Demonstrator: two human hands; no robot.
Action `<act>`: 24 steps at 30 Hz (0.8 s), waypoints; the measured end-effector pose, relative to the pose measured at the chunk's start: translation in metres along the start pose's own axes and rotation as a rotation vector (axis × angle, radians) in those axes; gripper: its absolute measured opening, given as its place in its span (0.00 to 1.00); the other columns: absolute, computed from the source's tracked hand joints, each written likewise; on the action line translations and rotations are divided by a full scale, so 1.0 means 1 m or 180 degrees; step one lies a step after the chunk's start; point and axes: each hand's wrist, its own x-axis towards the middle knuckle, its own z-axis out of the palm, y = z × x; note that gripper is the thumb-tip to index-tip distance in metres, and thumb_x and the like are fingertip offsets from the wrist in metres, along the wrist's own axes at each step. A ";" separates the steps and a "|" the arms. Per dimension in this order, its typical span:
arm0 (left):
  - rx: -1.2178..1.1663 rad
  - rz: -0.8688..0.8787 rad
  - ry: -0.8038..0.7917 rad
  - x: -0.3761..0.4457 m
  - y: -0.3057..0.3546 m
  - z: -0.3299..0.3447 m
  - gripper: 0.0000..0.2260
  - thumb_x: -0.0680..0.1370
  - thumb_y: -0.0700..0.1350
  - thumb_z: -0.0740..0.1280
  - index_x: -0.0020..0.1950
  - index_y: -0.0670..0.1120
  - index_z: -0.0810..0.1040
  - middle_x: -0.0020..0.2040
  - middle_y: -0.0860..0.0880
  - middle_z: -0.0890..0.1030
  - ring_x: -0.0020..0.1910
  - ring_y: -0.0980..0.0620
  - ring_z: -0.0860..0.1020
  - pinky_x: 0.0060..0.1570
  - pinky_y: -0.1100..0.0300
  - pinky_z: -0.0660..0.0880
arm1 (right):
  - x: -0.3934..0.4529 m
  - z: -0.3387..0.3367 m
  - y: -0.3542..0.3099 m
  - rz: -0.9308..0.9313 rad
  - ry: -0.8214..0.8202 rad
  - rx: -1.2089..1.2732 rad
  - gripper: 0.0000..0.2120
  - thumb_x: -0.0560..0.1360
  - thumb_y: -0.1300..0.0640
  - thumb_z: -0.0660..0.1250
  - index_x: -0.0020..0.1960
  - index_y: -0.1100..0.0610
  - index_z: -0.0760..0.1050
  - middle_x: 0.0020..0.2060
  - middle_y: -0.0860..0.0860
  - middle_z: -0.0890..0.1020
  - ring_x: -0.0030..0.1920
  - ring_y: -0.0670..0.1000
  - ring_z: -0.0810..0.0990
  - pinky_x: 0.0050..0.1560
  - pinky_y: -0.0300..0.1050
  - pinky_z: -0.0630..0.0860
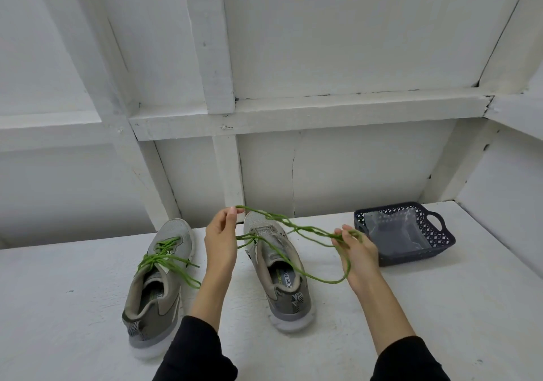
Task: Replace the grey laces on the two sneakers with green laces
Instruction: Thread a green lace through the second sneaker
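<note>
Head cam view: left hand (221, 241) is up over the toe of the right shoe (274, 266), thumb and forefinger pinching one end of the loose green lace (296, 229) right at the fingertips. From there the lace runs across to the right hand (357, 253), twisting over itself a couple of times on the way. That hand has its fingers curled with the lace hooked through them, and a long slack loop hangs under the palm and swings back toward the right shoe's collar. Another bit of the same lace crosses the shoe's tongue area, though I can't tell which eyelets it's actually through.

Left shoe (160, 286) sits just beside it, already strung with a green lace (164, 258), ends flopped loose over the side. Both shoes are grey mesh with chunky pale foam soles, toes pointing at the wall.

Everything's on a rough white-painted table (411, 307). Off to the right there's a dark blue plastic basket (440, 238), lattice-cut walls with a loop handle, and a crinkly clear plastic liner inside it.
</note>
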 end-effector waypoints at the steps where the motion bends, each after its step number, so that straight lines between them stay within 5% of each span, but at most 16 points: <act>1: 0.0101 -0.0015 -0.0076 0.002 -0.004 -0.002 0.11 0.82 0.49 0.61 0.44 0.53 0.81 0.39 0.60 0.80 0.42 0.69 0.76 0.49 0.65 0.70 | 0.004 -0.004 0.005 0.0047 0.0138 -0.0655 0.11 0.78 0.69 0.62 0.60 0.67 0.72 0.48 0.58 0.80 0.49 0.54 0.79 0.53 0.44 0.78; 5: 0.0501 0.0242 -0.0706 0.002 -0.009 -0.003 0.09 0.81 0.51 0.63 0.47 0.55 0.83 0.45 0.57 0.84 0.47 0.62 0.78 0.50 0.63 0.72 | -0.002 0.001 0.013 -0.0345 0.0109 -0.3384 0.26 0.75 0.63 0.65 0.72 0.59 0.64 0.68 0.56 0.71 0.68 0.57 0.69 0.67 0.53 0.67; 7: 0.0653 0.0438 -0.0932 0.003 -0.007 -0.001 0.09 0.81 0.51 0.63 0.46 0.56 0.83 0.45 0.57 0.83 0.45 0.61 0.76 0.47 0.64 0.69 | -0.012 0.019 0.011 -0.0977 -0.0428 -0.3438 0.24 0.77 0.61 0.65 0.72 0.54 0.65 0.69 0.51 0.70 0.70 0.53 0.66 0.69 0.49 0.63; 10: 0.1068 0.0611 -0.1239 0.008 0.000 0.000 0.11 0.78 0.61 0.62 0.45 0.61 0.82 0.48 0.58 0.81 0.54 0.52 0.73 0.54 0.58 0.69 | -0.022 0.048 0.013 -0.1505 -0.1533 -0.3260 0.19 0.79 0.55 0.63 0.70 0.49 0.69 0.69 0.44 0.69 0.70 0.44 0.64 0.70 0.42 0.60; 13: 0.0524 0.0508 -0.1352 0.008 0.014 0.002 0.09 0.80 0.52 0.64 0.44 0.55 0.82 0.45 0.59 0.81 0.53 0.57 0.76 0.54 0.63 0.69 | -0.021 0.064 0.017 -0.1739 -0.1841 -0.3549 0.10 0.81 0.51 0.61 0.57 0.53 0.78 0.61 0.43 0.72 0.64 0.42 0.65 0.64 0.41 0.61; 15: 0.0113 0.0351 -0.1108 0.008 0.023 0.002 0.10 0.81 0.46 0.61 0.43 0.49 0.79 0.37 0.58 0.80 0.44 0.63 0.75 0.47 0.69 0.68 | -0.016 0.064 0.021 -0.1967 -0.1701 -0.3829 0.11 0.82 0.55 0.57 0.49 0.58 0.76 0.53 0.47 0.77 0.57 0.48 0.70 0.57 0.47 0.66; 18: -0.0505 -0.0067 -0.0310 0.017 0.021 -0.006 0.11 0.83 0.47 0.59 0.44 0.49 0.77 0.30 0.52 0.68 0.35 0.57 0.65 0.37 0.61 0.61 | -0.002 0.045 0.025 -0.2032 -0.1270 -0.4345 0.11 0.82 0.58 0.52 0.47 0.58 0.71 0.46 0.50 0.75 0.51 0.52 0.70 0.48 0.49 0.63; 24: -0.1114 -0.0678 0.1003 0.032 0.002 -0.025 0.12 0.84 0.48 0.57 0.43 0.53 0.77 0.36 0.53 0.64 0.34 0.56 0.61 0.37 0.62 0.61 | 0.025 -0.008 0.027 -0.1003 -0.0055 -0.4752 0.10 0.81 0.59 0.52 0.50 0.58 0.72 0.50 0.53 0.75 0.54 0.57 0.73 0.48 0.49 0.68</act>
